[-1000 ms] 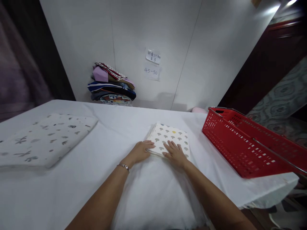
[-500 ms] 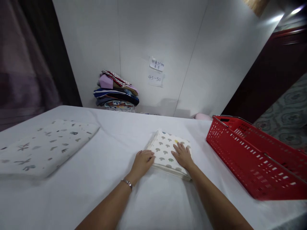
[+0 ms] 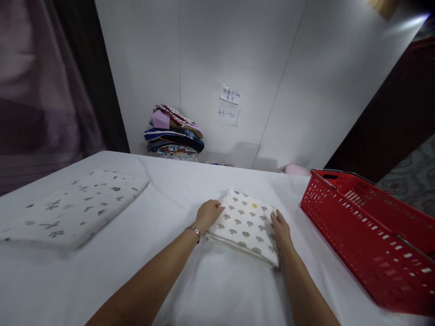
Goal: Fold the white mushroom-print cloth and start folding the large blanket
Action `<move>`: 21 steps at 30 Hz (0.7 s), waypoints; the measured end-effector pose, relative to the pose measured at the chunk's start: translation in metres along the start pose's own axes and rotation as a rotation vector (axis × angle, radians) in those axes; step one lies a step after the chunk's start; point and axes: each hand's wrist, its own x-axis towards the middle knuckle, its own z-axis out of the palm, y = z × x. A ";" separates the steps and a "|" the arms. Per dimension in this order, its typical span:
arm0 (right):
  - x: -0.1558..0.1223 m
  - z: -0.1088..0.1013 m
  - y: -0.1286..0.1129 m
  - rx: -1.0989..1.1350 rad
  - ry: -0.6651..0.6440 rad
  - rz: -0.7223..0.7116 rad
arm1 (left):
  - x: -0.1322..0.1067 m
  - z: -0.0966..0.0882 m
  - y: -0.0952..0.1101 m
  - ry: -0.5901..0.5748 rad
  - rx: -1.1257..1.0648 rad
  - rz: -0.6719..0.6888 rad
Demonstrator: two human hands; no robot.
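Observation:
A folded white cloth with a grey mushroom print [image 3: 246, 222] lies on the white-covered table [image 3: 170, 253] in front of me. My left hand [image 3: 210, 214], a thin bracelet on its wrist, grips the cloth's left edge with curled fingers. Along the right edge rests my right hand [image 3: 280, 229], its fingers together and pressed against the folded side. Both hands bracket the cloth from either side.
A red plastic basket [image 3: 370, 240] stands at the right. A flat white cloth with dark prints [image 3: 74, 208] lies at the left. A stack of folded coloured fabrics [image 3: 175, 133] sits against the back wall, under two paper notes [image 3: 229, 105].
My right hand slid from the top of the cloth to its right edge. My left hand moved onto the left edge. The view shifted left.

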 end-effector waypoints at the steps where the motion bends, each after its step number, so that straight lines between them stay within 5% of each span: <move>1: -0.001 0.000 0.001 0.015 0.013 0.008 | 0.005 0.003 0.003 -0.004 0.019 -0.013; 7: 0.002 -0.006 0.016 0.118 -0.003 -0.020 | 0.018 0.016 0.008 -0.029 0.114 -0.086; 21: 0.014 -0.001 0.025 0.061 -0.005 -0.082 | 0.016 0.015 -0.001 -0.004 0.193 -0.105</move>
